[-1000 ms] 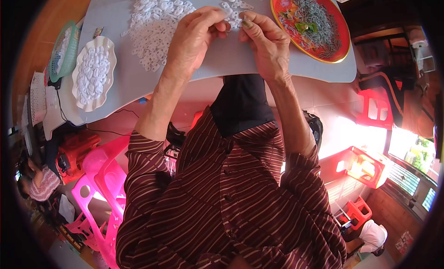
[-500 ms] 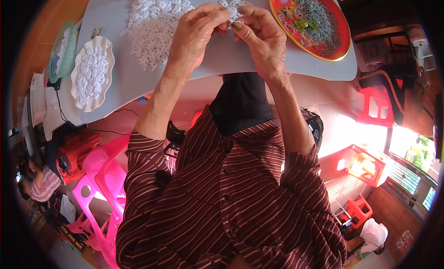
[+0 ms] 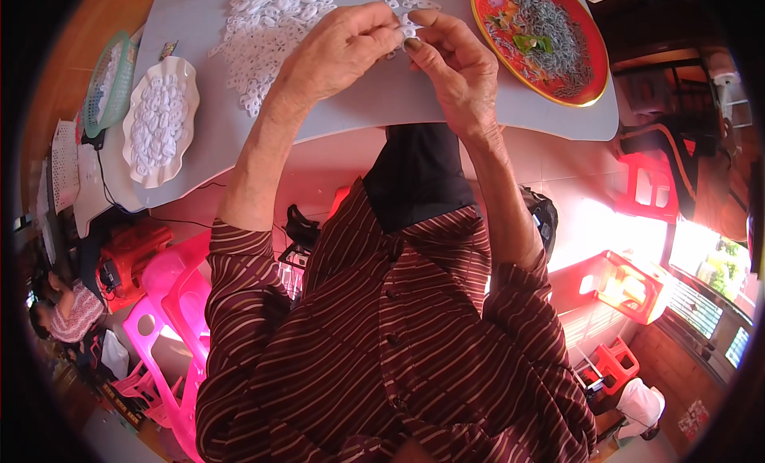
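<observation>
Over the grey table [image 3: 351, 112], my right hand [image 3: 460, 68] pinches a small white plastic piece [image 3: 409, 29] between thumb and index finger. My left hand [image 3: 341, 50] meets it from the other side, its fingertips pressed together at the piece; anything else in them is too small or hidden to make out. Behind and left of my hands spreads a heap of small white plastic pieces [image 3: 263, 49], oval with holes. At the right, a red round tray [image 3: 591, 88] with a gold rim holds many thin grey metal bits [image 3: 558, 37] and a small green item [image 3: 532, 44].
On the left stand a scalloped white dish [image 3: 191, 104] of white pieces and a green mesh basket [image 3: 119, 88]. A black cable [image 3: 107, 188] hangs off the table's left edge. Pink chairs [image 3: 171, 304] and red stools [image 3: 633, 288] stand around; other people [image 3: 72, 311] sit farther off.
My left hand has turned flatter, its wrist and forearm shifting left, while its fingertips stay near the white piece. The right hand has moved slightly. The white piece shows more plainly.
</observation>
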The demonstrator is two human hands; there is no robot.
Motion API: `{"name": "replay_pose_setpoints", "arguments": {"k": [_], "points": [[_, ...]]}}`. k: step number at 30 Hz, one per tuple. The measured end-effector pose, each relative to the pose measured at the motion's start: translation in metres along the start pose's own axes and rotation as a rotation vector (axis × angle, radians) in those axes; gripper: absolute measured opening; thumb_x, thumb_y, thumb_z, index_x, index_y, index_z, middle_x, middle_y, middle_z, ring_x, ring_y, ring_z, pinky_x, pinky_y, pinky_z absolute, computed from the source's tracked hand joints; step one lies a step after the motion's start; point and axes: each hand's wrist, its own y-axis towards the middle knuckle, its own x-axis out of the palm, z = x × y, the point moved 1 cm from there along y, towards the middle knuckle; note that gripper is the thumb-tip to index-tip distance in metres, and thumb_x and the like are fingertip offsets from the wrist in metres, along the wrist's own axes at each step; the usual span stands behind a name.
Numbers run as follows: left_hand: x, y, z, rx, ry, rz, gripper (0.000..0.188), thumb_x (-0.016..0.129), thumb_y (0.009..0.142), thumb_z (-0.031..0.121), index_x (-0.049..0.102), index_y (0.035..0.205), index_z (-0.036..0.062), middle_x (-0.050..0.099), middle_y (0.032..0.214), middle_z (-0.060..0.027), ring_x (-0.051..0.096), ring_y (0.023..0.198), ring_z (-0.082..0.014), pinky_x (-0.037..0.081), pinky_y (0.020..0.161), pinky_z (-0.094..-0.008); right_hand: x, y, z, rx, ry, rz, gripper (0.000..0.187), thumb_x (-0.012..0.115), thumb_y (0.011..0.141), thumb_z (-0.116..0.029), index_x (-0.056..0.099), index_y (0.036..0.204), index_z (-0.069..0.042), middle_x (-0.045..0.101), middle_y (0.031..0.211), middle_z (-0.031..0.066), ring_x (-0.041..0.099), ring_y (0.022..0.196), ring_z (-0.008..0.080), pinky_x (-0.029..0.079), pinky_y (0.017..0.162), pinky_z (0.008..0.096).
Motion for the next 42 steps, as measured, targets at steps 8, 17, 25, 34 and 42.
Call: {"name": "replay_pose_setpoints", "arguments": {"k": [8, 17, 25, 34, 42], "points": [[0.014, -0.009, 0.001, -0.009, -0.134, 0.176, 0.03, 0.053, 0.09, 0.029, 0.056, 0.084, 0.0002, 0.055, 0.064, -0.0047, 0.05, 0.06, -0.0119, 0.041, 0.056, -0.0283, -0.001, 0.001, 0.0, -0.001, 0.032, 0.023, 0.025, 0.062, 0.085, -0.002, 0.058, 0.109, 0.002, 0.063, 0.085, 0.0027, 0.057, 0.077, 0.0073, 0.048, 0.07, 0.021], [0.044, -0.016, -0.005, 0.093, -0.167, 0.396, 0.02, 0.048, 0.094, 0.02, 0.054, 0.093, 0.0017, 0.05, 0.065, -0.0074, 0.046, 0.059, -0.0154, 0.041, 0.057, -0.0292, 0.002, 0.0, -0.002, -0.007, 0.136, -0.05, 0.027, 0.061, 0.086, -0.003, 0.056, 0.112, -0.001, 0.063, 0.088, 0.0036, 0.059, 0.077, 0.0102, 0.049, 0.073, 0.0231], [0.043, -0.016, -0.005, 0.088, -0.148, 0.395, 0.018, 0.046, 0.093, 0.018, 0.052, 0.09, 0.0017, 0.049, 0.064, -0.0098, 0.046, 0.059, -0.0176, 0.042, 0.058, -0.03, 0.003, 0.0, -0.006, 0.015, 0.026, -0.047, 0.026, 0.059, 0.085, 0.003, 0.054, 0.11, 0.006, 0.062, 0.084, 0.0066, 0.061, 0.079, 0.0131, 0.05, 0.07, 0.0251], [0.04, -0.015, -0.02, 0.282, -0.045, 0.414, 0.017, 0.045, 0.089, 0.016, 0.049, 0.087, -0.0002, 0.046, 0.066, -0.0149, 0.044, 0.059, -0.0231, 0.042, 0.059, -0.0326, 0.004, 0.0, 0.003, 0.019, 0.032, -0.141, 0.029, 0.063, 0.081, 0.005, 0.053, 0.108, 0.006, 0.058, 0.085, 0.0042, 0.059, 0.08, 0.0094, 0.052, 0.073, 0.0226], [0.041, -0.018, -0.019, 0.223, -0.059, 0.362, 0.016, 0.044, 0.087, 0.015, 0.047, 0.082, -0.0007, 0.047, 0.066, -0.0153, 0.045, 0.058, -0.0246, 0.042, 0.058, -0.0336, 0.008, -0.006, -0.003, -0.045, -0.167, -0.09, 0.02, 0.062, 0.083, 0.001, 0.053, 0.101, 0.005, 0.063, 0.08, 0.0072, 0.062, 0.074, 0.0101, 0.051, 0.069, 0.0226]]}}
